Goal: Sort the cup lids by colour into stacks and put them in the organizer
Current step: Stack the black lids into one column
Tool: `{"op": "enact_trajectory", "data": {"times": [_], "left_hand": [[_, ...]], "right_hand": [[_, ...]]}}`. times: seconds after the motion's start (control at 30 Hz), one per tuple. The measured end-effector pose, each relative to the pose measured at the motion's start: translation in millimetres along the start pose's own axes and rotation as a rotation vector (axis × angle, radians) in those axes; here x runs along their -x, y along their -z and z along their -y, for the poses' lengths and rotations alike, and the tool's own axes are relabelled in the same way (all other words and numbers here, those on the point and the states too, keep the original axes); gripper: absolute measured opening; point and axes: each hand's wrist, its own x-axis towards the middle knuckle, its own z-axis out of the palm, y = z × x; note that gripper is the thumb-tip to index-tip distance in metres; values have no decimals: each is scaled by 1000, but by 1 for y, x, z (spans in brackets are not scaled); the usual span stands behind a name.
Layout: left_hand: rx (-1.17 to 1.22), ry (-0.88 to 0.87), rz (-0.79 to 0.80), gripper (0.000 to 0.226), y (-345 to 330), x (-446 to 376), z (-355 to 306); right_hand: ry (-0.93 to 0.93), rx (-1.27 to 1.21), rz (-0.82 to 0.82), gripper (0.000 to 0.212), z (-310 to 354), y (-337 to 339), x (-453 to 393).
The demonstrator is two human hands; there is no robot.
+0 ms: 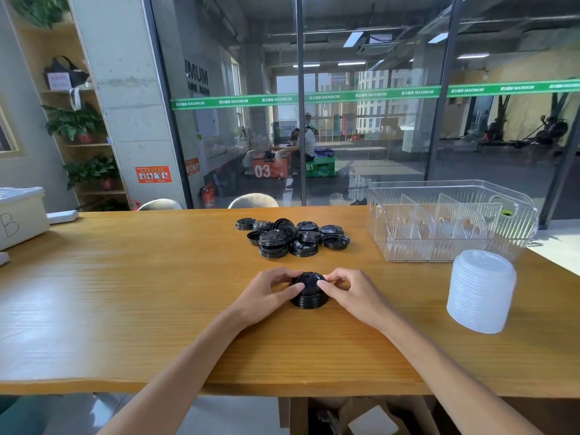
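On the wooden table (125,293), behind a glass wall (361,120), the clear plastic organizer (452,243) stands at the far right; its dividers make several compartments, and no lids are seen inside. Just in front of the organizer stands a tall stack of white cup lids (481,291). Left of the organizer lies a loose pile of black cup lids (292,237). Nearer than this pile, a short stack of black lids (309,291) rests on the table. The left hand (266,298) and the right hand (354,296) hold it from both sides, fingertips pinching its top lid.
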Motion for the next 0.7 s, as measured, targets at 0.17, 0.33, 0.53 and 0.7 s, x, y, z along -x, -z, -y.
{"op": "enact_trajectory", "data": {"times": [0.17,0.33,0.53,0.7], "left_hand": [[-35,-16,-3,44,-1,-2,2],[-6,-24,4,45,-1,-1,6],[24,-16,9,50,0,0,8],[62,-17,-9,55,0,1,11]], "right_hand": [[9,33,10,32,-2,0,0],[-24,54,20,33,-5,0,2],[-12,8,64,40,-5,3,3],[6,37,95,82,-4,4,7]]}}
